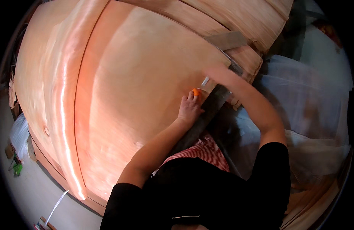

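A wide sheet of pale wood veneer (146, 69) spreads before me. My left hand (189, 108) lies on it near its right edge, fingers stretched forward and thumb out to the side. An orange cover (196, 92) sits at the tip of one finger, probably a finger cot. My right hand (217, 74) is just beyond, over the same edge, smeared by motion; its fingers cannot be made out. Between the hands a small white strip (205, 81) shows on the veneer; whether the right hand touches it is unclear. A dark flat bar (211, 105) runs along the edge nearest me.
A rolled-up fold of veneer (64, 103) lies along the left. More veneer sheets (238, 15) and a short greyish board (227, 40) lie at the far right. Translucent plastic sheeting (299, 96) covers things on the right. A white bundle (19, 134) stands on the floor at left.
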The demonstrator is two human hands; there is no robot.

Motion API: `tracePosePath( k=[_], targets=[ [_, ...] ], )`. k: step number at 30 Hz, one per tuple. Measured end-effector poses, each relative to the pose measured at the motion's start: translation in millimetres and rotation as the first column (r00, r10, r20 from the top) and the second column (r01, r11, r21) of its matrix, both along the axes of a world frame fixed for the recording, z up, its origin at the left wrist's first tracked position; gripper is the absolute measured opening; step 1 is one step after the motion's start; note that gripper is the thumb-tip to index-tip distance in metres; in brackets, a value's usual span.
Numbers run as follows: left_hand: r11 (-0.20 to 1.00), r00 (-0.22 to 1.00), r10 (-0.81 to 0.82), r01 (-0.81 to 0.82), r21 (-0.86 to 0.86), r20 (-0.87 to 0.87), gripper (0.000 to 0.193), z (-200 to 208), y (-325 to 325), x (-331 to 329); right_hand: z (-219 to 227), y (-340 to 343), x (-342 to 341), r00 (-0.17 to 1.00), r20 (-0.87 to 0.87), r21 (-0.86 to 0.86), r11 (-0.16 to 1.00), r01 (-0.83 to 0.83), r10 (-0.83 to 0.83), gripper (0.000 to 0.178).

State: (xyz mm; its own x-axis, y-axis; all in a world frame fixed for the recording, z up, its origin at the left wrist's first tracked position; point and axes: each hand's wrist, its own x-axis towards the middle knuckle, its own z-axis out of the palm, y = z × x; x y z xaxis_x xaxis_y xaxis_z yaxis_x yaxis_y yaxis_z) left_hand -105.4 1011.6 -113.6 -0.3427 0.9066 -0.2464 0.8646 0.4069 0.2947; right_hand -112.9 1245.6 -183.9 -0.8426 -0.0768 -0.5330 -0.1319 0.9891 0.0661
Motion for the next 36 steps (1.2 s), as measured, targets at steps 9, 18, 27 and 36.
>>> tracePosePath(
  k=[9, 18, 27, 36],
  targets=[
    [0.963, 0.962, 0.147, -0.192, 0.187, 0.232, 0.063, 12.8, -20.5, -21.4, 79.8, -12.1, -75.4, 0.855, 0.44, -0.776, 0.364, 0.516, -0.275, 0.016],
    [0.936, 0.953, 0.302, -0.289, 0.2, -0.039, 0.062, 13.7, -46.6, -69.4, 99.6, -68.1, -111.0, 0.861, 0.445, -0.623, 0.606, 0.494, -0.244, 0.015],
    [0.922, 0.939, 0.345, -0.34, 0.186, 0.009, 0.066, 24.1, -39.0, -69.3, 71.1, -68.9, -111.1, 0.951, 0.222, -0.628, 0.714, 0.309, -0.216, 0.022],
    [0.924, 0.922, 0.383, -0.382, 0.031, -0.051, 0.068, 15.9, -15.6, -81.5, 81.6, -73.2, -116.2, 0.989, -0.02, -0.318, 0.939, 0.131, -0.144, 0.034]
  ],
)
